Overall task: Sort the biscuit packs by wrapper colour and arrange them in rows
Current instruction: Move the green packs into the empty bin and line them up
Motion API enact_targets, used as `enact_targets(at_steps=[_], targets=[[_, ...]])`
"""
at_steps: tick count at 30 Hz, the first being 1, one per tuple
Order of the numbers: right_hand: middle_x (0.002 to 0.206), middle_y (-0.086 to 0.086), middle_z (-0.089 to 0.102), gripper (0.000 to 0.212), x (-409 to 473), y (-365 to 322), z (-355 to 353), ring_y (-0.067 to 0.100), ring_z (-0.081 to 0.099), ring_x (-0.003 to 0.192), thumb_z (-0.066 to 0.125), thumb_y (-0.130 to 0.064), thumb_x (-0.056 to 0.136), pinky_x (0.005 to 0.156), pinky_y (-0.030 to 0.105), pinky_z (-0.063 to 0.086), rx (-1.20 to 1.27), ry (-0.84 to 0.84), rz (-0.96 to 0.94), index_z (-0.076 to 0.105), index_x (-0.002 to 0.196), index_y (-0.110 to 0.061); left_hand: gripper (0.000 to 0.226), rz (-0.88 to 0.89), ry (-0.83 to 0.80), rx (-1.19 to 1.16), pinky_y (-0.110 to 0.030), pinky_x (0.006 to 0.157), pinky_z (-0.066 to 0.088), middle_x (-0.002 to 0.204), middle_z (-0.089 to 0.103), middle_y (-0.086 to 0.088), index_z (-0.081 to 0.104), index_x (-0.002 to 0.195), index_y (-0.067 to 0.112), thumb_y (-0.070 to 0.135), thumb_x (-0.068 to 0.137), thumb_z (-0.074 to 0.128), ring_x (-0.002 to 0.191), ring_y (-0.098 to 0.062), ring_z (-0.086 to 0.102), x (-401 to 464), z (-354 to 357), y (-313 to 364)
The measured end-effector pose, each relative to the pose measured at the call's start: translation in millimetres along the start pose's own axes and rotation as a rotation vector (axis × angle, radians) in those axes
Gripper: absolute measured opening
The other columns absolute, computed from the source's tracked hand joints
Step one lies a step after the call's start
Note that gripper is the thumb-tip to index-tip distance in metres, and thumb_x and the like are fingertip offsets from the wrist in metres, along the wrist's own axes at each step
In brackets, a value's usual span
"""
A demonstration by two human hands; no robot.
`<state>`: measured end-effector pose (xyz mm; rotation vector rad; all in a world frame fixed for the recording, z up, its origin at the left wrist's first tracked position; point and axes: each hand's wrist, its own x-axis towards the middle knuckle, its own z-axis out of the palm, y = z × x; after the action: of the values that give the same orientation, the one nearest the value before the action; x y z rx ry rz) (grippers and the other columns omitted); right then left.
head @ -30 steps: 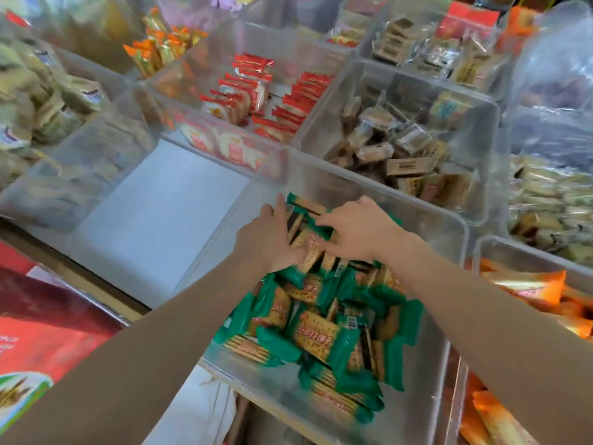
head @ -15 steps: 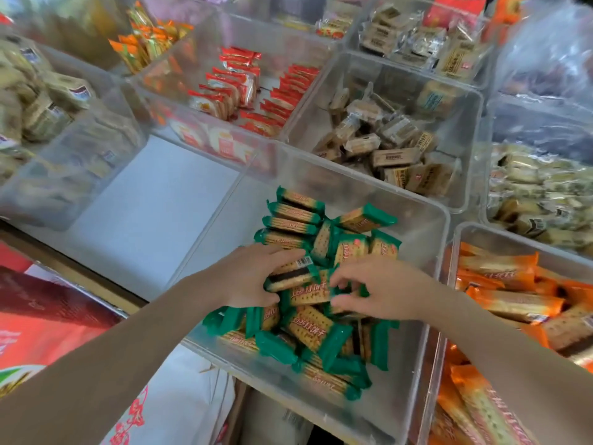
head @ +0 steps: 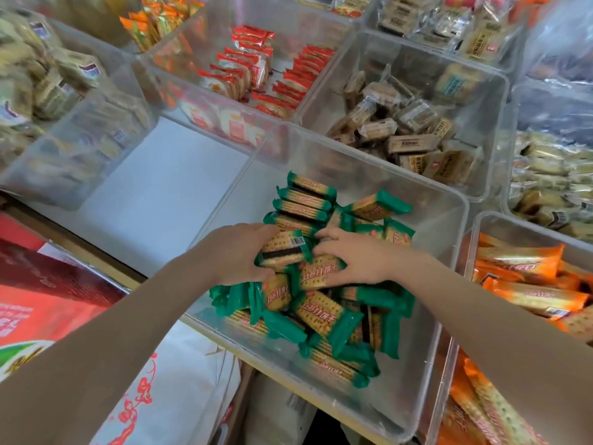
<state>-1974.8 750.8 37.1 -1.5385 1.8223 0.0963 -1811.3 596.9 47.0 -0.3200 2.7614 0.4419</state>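
Observation:
A clear plastic bin (head: 442, 220) in front of me holds green-wrapped biscuit packs. A short row of them (head: 303, 200) stands on edge at the far left of the bin, and a loose heap (head: 324, 319) fills the near half. My left hand (head: 234, 252) grips a green pack (head: 284, 250) with its barcode side up, just below the row. Beside it, my right hand (head: 356, 255) presses down on another green pack (head: 317, 273); its fingers curl around that pack's edge.
Other clear bins surround this one: orange packs (head: 526, 277) at right, tan packs (head: 414, 136) behind, red packs (head: 256, 72) at back left, pale packs (head: 38, 91) at far left. A white surface (head: 160, 194) lies left of the bin, a red box (head: 41, 297) nearer me.
Both hands pulled back from the far end of the bin, uncovering a standing row of green packs. They now grip packs at the top of the loose heap.

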Motion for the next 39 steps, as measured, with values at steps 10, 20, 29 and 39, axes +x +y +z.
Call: enact_targets(at_steps=[10,20,29,39], targets=[[0.130,-0.006,0.049,0.050,-40,-20,19,0.013,0.047,0.116,0.063,-0.028,0.088,0.096,0.030,0.036,0.117,0.069,-0.053,0.044,0.133,-0.032,0.066,-0.007,0.143,0.121,-0.029,0.075,0.046,0.117,0.052,-0.001,0.030,0.138,0.021,0.046,0.084,0.058,0.102,-0.016,0.049,4,8,2],[0.101,-0.002,0.059,0.013,4,-1,-26,0.014,0.056,0.092,0.053,-0.020,0.093,0.083,0.032,0.048,0.144,0.595,0.132,0.063,0.100,-0.017,0.078,0.090,0.019,-0.062,-0.029,0.087,0.046,0.122,0.051,0.006,0.047,0.134,0.026,0.066,0.068,0.033,0.100,-0.009,0.049,-6,-7,-1],[0.153,0.005,0.018,0.078,56,2,-12,0.026,0.016,0.139,0.057,-0.064,0.078,0.112,0.039,0.017,-0.283,0.390,0.020,0.035,0.139,-0.020,0.032,0.256,0.251,0.157,-0.034,0.051,0.051,0.083,0.067,0.000,0.070,0.096,0.014,0.031,0.079,0.050,0.063,-0.019,0.064,-16,-10,-1],[0.144,0.008,0.033,0.071,60,0,-15,0.026,0.038,0.127,0.062,-0.050,0.077,0.099,0.038,0.035,-0.219,0.462,0.133,0.033,0.135,-0.020,0.037,0.121,0.406,0.103,-0.027,0.048,0.049,0.088,0.066,-0.004,0.060,0.106,0.011,0.033,0.089,0.036,0.064,-0.021,0.065,-32,-11,-5]])
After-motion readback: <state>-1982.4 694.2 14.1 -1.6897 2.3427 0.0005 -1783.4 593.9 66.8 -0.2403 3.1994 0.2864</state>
